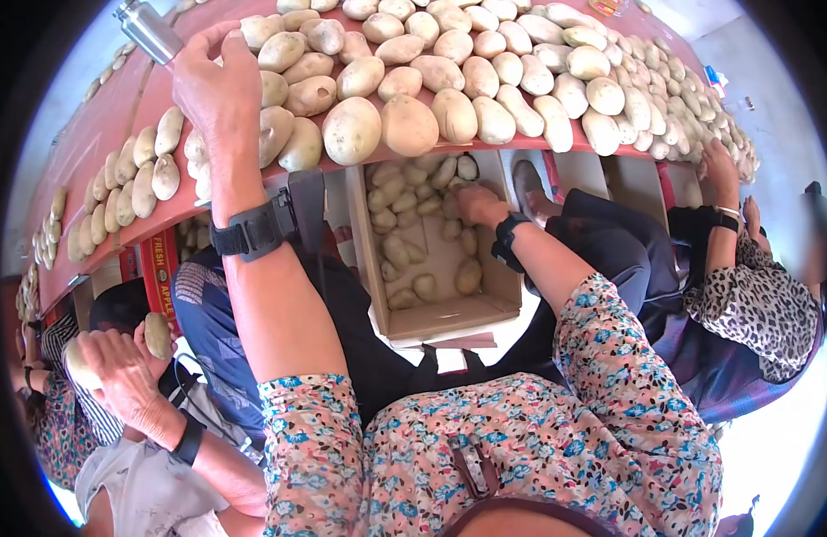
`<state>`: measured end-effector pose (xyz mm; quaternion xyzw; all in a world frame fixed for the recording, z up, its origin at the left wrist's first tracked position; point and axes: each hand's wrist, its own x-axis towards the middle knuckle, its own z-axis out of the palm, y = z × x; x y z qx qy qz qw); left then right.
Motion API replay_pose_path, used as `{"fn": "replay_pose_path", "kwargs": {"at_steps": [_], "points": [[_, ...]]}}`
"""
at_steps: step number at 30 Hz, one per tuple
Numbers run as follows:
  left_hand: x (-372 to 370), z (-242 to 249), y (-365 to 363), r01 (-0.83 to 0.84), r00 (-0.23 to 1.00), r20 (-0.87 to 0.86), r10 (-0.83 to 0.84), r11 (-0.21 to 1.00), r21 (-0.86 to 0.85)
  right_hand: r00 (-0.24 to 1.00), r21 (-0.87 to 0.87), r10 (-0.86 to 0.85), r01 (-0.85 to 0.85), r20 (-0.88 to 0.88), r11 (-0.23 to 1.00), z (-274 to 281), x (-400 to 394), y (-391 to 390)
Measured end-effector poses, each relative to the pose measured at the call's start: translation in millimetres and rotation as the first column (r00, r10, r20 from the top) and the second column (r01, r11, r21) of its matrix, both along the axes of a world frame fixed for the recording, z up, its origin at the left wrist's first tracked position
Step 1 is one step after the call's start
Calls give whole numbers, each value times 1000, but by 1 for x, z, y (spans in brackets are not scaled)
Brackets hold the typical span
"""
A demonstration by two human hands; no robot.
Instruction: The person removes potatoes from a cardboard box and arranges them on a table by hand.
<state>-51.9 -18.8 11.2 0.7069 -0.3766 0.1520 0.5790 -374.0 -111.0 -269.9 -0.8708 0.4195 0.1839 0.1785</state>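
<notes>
My left hand (218,85) is over the red table (109,116), its fingers curled beside a silver metal bottle (149,31). The back of this hand faces me, and I cannot tell what its fingers hold. Close to it lie pale potatoes (352,131), spread in a thick layer along the table. Below the table edge, a cardboard box (449,320) sits in front of me, partly filled with smaller potatoes (391,188). My right hand (479,204) reaches inside it near the right wall, its fingers closed around a potato among the others. Black bands circle both my wrists.
To the left, a person's hands (118,371) hold potatoes beside rows of potatoes (118,192) on the table. At the right, another person's hand (720,170) touches the potato heap (691,116). A red printed carton (160,268) stands beneath the table.
</notes>
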Motion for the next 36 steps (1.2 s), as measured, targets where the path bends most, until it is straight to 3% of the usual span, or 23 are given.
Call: {"fn": "replay_pose_path", "kwargs": {"at_steps": [2, 4, 5, 7, 8, 10, 12, 13, 15, 18, 22, 25, 27, 28, 30, 31, 33, 36], "points": [[0, 0, -1, -11, 1000, 14, 11, 1000, 5, 997, 71, -67, 70, -45, 995, -5, -3, 5], [1, 0, 0, 24, 1000, -11, -24, 1000, -2, 999, -103, -24, 27, 34, 994, -19, -6, 20], [2, 1, 1, 17, 1000, 10, -16, 1000, -12, 995, -78, -100, 100, -3, 992, -14, -2, 28], [7, 0, 2, -5, 999, 49, 5, 1000, 6, 988, -121, -3, -16, -156, 992, -29, 3, 33], [7, 2, 3, -16, 997, 78, 17, 1000, -15, 945, -166, 156, -209, -286, 964, -56, -1, 26], [5, 2, 6, -49, 999, 19, 49, 999, 9, 982, -10, -7, 6, -188, 1000, -66, -5, 34], [6, 3, 7, -53, 998, 35, 53, 999, 9, 982, 39, -64, 72, -176, 997, -75, -11, 46], [6, 3, 8, -47, 999, 24, 47, 999, 19, 985, 34, -60, 67, -163, 997, -77, -12, 54], [6, 6, 10, -35, 999, -11, 35, 999, 6, 983, -162, -40, 11, -180, 987, -82, -14, 67], [8, 6, 10, -39, 998, -41, 38, 999, -8, 988, -106, -127, 118, -84, 987, -93, -17, 67], [3, 10, 11, -52, 997, -50, 52, 999, -8, 993, -56, -115, 114, -6, 992, -92, -22, 55], [8, 8, 11, 5, 990, -140, -22, 992, -124, 1000, -130, 1, -4, -18, 992, -101, -26, 54], [25, -2, 11, -26, 999, -40, 21, 990, -137, 952, 11, 274, -275, -138, 961, -107, -26, 51], [27, -1, 11, -22, 999, -38, 17, 989, -147, 953, 0, 269, -272, -138, 962, -93, -22, 51], [27, 0, 14, -35, 983, -182, 13, 992, -119, 963, 284, 258, -227, -75, 931, -37, -3, 63], [28, -3, 14, -30, 983, -182, 8, 992, -123, 964, 280, 253, -223, -76, 934, -21, 3, 66], [27, -6, 13, 32, 996, -76, -40, 994, -105, 901, 401, 434, -407, 26, 821, 10, 15, 70], [13, -3, 10, 155, 981, -99, -167, 980, -121, 905, 513, 420, -391, 66, 764, 106, 46, 77]]}}
